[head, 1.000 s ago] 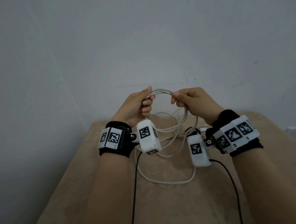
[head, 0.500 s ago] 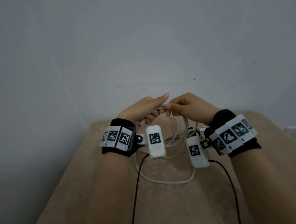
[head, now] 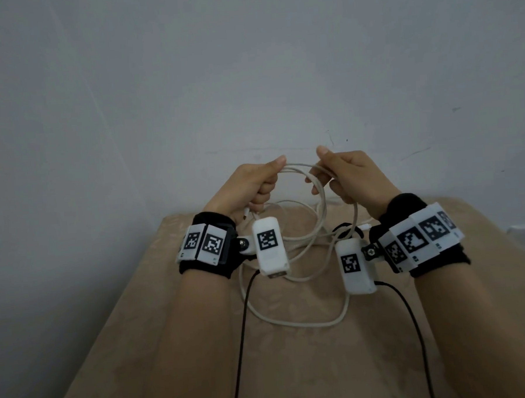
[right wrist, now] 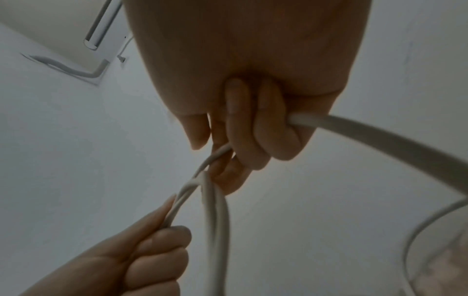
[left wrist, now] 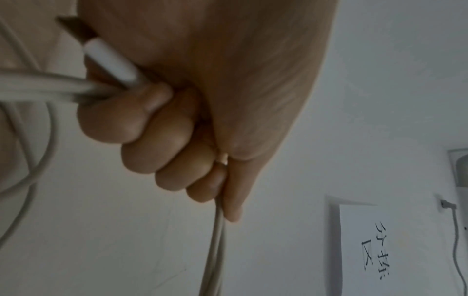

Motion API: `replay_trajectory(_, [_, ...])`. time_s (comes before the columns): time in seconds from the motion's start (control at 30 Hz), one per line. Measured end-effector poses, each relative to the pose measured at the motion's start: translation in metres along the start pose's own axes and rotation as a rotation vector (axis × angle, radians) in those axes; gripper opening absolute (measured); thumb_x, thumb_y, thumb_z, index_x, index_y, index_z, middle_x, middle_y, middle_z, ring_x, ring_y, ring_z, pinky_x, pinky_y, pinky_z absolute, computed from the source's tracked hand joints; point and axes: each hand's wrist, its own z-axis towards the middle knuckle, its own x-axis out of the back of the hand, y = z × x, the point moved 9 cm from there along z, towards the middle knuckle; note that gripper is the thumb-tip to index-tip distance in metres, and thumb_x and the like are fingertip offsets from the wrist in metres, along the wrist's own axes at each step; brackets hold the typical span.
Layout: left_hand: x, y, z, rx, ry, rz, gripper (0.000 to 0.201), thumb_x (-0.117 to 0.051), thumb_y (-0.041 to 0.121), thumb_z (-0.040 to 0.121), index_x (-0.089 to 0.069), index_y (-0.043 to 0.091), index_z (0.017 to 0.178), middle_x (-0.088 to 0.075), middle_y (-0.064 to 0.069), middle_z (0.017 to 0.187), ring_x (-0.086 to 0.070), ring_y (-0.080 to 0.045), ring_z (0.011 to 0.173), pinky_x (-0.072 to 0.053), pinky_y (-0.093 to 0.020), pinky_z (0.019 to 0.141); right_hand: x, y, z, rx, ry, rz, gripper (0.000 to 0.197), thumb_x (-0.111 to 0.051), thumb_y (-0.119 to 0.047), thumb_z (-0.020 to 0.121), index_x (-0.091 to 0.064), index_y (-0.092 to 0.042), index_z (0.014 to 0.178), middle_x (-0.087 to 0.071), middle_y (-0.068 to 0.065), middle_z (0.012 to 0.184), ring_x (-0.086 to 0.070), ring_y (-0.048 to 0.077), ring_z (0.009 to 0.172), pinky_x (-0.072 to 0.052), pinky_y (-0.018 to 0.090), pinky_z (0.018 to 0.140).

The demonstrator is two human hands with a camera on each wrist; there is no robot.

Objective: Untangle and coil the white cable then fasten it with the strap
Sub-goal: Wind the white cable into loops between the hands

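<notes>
Midway through coiling, by the look of it: several rounds of the thin, round white plastic cable (head: 317,196) already gathered and held up above the beige patterned tabletop (head: 294,364), none yet bound. Left hand (head: 248,189) fisted around the gathered turns, thumb laid along the top strand, with the white plug end (left wrist: 111,60) of the same cable poking out of the fist on the wrist side, toward the camera. Right hand (head: 349,176) curled around the opposite side of the loops, thumb raised, index and middle fingers hooked over a strand, one run leaving past the little-finger edge and sweeping away and down. Between the two hands, a short arc of cable bridging thumb to thumb; below both palms, hanging loops; lower still, beneath the wrists, a long slack bight (head: 295,322) lying on the tabletop, not yet taken up. Just under the right wrist, a dark band (head: 346,229) around the cable, probably the black fabric strap, though too hidden to be sure. Next, most likely: feed the slack up with the right hand into another round, pass it into the left fist, keep the turns matched in size and free of twist, then bring the strap around the bundle.
</notes>
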Motion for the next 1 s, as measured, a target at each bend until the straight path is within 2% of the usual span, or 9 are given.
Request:
replay_trajectory(0.07, [0.009, 0.001, 0.0, -0.012, 0.052, -0.04, 0.049, -0.054, 0.039, 0.095, -0.03, 0.025, 0.055, -0.023, 0.011, 0.046, -0.015, -0.005, 0.038, -0.011, -0.018, 0.037, 0.005, 0.002, 0.0, 0.008, 0.048, 0.0, 0.044, -0.045, -0.037, 0.099, -0.068, -0.011, 0.071, -0.068, 0.007, 0.065, -0.03, 0.003, 0.033, -0.025, 0.013, 0.034])
replay_trajectory(0.17, [0.026, 0.0, -0.001, -0.025, 0.14, -0.128, 0.048, -0.054, 0.038, 0.096, -0.03, 0.025, 0.056, -0.022, 0.011, 0.046, -0.014, -0.005, 0.038, -0.009, -0.02, 0.039, 0.023, 0.003, 0.0, 0.038, 0.162, -0.04, 0.035, -0.054, -0.031, 0.095, -0.069, -0.013, 0.069, -0.059, -0.011, 0.049, -0.044, -0.003, 0.038, -0.031, 0.006, 0.038])
replay_trajectory(0.3, [0.037, 0.0, -0.002, -0.044, 0.218, -0.2, 0.046, -0.053, 0.037, 0.096, -0.03, 0.024, 0.059, -0.022, 0.011, 0.046, -0.014, -0.005, 0.038, -0.008, -0.021, 0.04, 0.035, 0.0, -0.001, 0.053, 0.209, -0.06, 0.029, -0.057, -0.027, 0.094, -0.068, -0.013, 0.071, -0.049, -0.024, 0.038, -0.045, -0.006, 0.039, -0.031, 0.004, 0.039])
replay_trajectory(0.4, [0.039, 0.0, -0.001, -0.049, 0.252, -0.248, 0.047, -0.054, 0.037, 0.096, -0.03, 0.024, 0.058, -0.022, 0.011, 0.047, -0.014, -0.005, 0.038, -0.01, -0.019, 0.038, 0.028, -0.003, -0.001, 0.059, 0.169, -0.065, 0.027, -0.057, -0.025, 0.094, -0.069, -0.013, 0.073, -0.048, -0.019, 0.038, -0.041, -0.003, 0.037, -0.03, 0.006, 0.038])
replay_trajectory(0.5, [0.041, -0.002, -0.001, -0.043, 0.263, -0.308, 0.048, -0.055, 0.038, 0.095, -0.029, 0.024, 0.058, -0.022, 0.011, 0.047, -0.014, -0.004, 0.038, -0.011, -0.018, 0.037, 0.014, 0.0, 0.0, 0.032, 0.051, -0.04, 0.023, -0.057, -0.026, 0.094, -0.072, -0.016, 0.081, -0.04, -0.008, 0.048, -0.028, 0.004, 0.037, -0.023, 0.014, 0.036])
replay_trajectory(0.73, [0.033, -0.003, 0.002, -0.014, 0.213, -0.427, 0.047, -0.054, 0.039, 0.095, -0.029, 0.023, 0.059, -0.02, 0.011, 0.046, -0.014, -0.004, 0.036, -0.009, -0.019, 0.038, 0.001, 0.003, -0.002, -0.013, -0.045, 0.016, 0.019, -0.048, -0.017, 0.099, -0.066, -0.021, 0.104, -0.049, -0.002, 0.048, -0.034, 0.004, 0.034, -0.026, 0.015, 0.035])
replay_trajectory(0.83, [0.029, -0.003, 0.003, 0.0, 0.181, -0.474, 0.047, -0.054, 0.039, 0.095, -0.029, 0.023, 0.059, -0.02, 0.011, 0.045, -0.014, -0.004, 0.035, -0.009, -0.018, 0.038, -0.008, 0.005, -0.001, -0.037, -0.092, 0.032, 0.027, -0.038, -0.013, 0.101, -0.065, -0.019, 0.106, -0.054, 0.002, 0.056, -0.034, 0.006, 0.033, -0.025, 0.017, 0.034])
replay_trajectory(0.93, [0.025, -0.004, 0.004, 0.019, 0.147, -0.559, 0.048, -0.052, 0.04, 0.096, -0.028, 0.023, 0.058, -0.019, 0.011, 0.043, -0.015, -0.003, 0.032, -0.01, -0.017, 0.035, -0.014, 0.009, 0.0, -0.072, -0.106, 0.067, 0.032, -0.035, -0.018, 0.102, -0.066, -0.011, 0.106, -0.046, 0.001, 0.055, -0.026, 0.007, 0.036, -0.02, 0.017, 0.035])
replay_trajectory(1.0, [0.023, -0.003, 0.004, 0.024, 0.122, -0.641, 0.049, -0.05, 0.041, 0.096, -0.029, 0.022, 0.056, -0.018, 0.01, 0.042, -0.015, -0.003, 0.031, -0.011, -0.017, 0.034, -0.016, 0.009, 0.0, -0.052, -0.096, 0.044, 0.037, -0.037, -0.028, 0.102, -0.068, -0.009, 0.097, -0.038, -0.004, 0.052, -0.023, 0.007, 0.038, -0.019, 0.017, 0.036])
